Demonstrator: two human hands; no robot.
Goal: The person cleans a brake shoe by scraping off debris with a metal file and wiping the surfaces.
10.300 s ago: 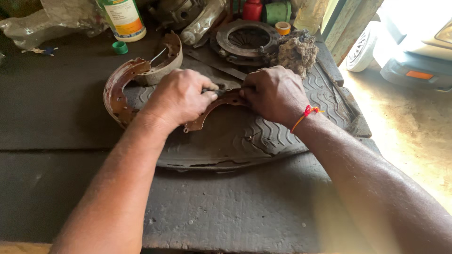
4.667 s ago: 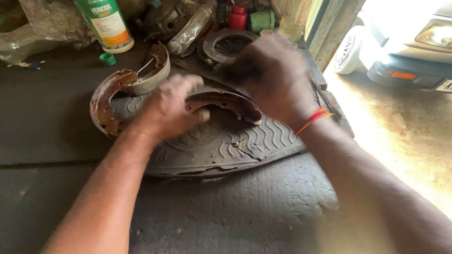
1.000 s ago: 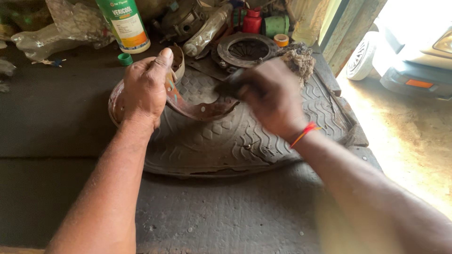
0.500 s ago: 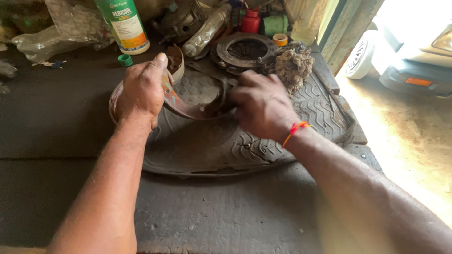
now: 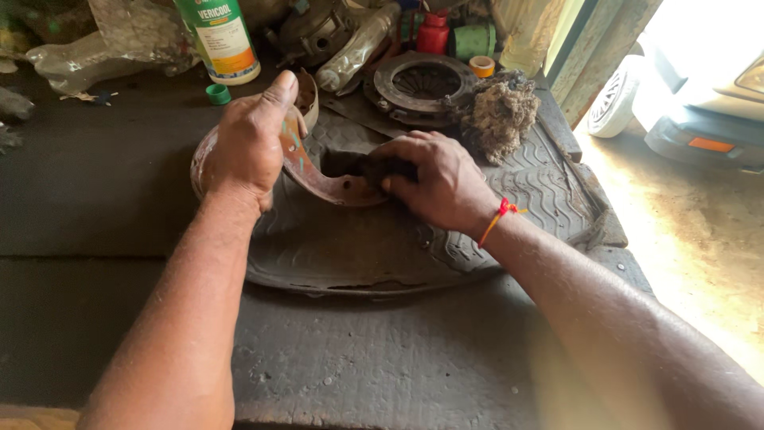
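A rusty curved brake shoe (image 5: 330, 185) stands on edge on a dark ribbed rubber mat (image 5: 382, 247). My left hand (image 5: 253, 142) grips its upper end, thumb along the top. My right hand (image 5: 436, 179) presses a small dark wad (image 5: 382, 169) against the shoe's inner curve. A second rusty shoe lies mostly hidden under my left hand. A red thread circles my right wrist.
Behind the mat lie a round clutch plate (image 5: 422, 84), a ball of fibrous waste (image 5: 497, 115), a white and green bottle (image 5: 221, 40), its green cap (image 5: 216, 94), red and green containers and a tape roll. A car's wheel and bumper (image 5: 700, 119) stand at right, beyond the bench edge.
My right hand has come down from above the shoe and now presses on its inner curve. My left hand keeps the shoe upright in the same spot.
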